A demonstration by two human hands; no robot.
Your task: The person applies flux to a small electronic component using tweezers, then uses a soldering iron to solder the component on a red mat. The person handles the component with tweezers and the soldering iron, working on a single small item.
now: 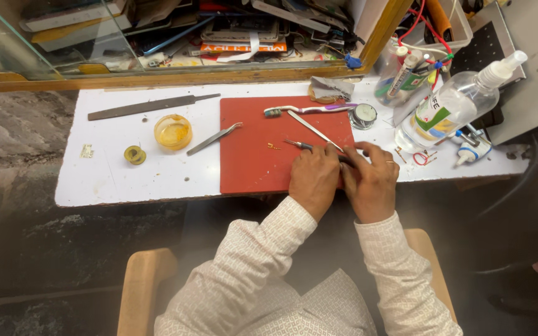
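Observation:
My left hand (313,179) and my right hand (372,180) rest close together at the lower right of a red mat (253,146) on a white worktop (132,171). Between them they hold a small dark object that the fingers mostly hide. A thin metal tool with a dark grip (298,144) pokes out from under my left hand's fingers. A second slim pair of tweezers (314,130) lies on the mat just beyond my hands. A tiny brass part (273,147) sits on the mat to the left of my hands.
A toothbrush (309,110) lies at the mat's far edge beside a small round tin (363,116). Left of the mat are tweezers (213,138), a yellow dish (172,131), a solder spool (134,154) and a flat file (147,106). A clear pump bottle (453,109) lies at right.

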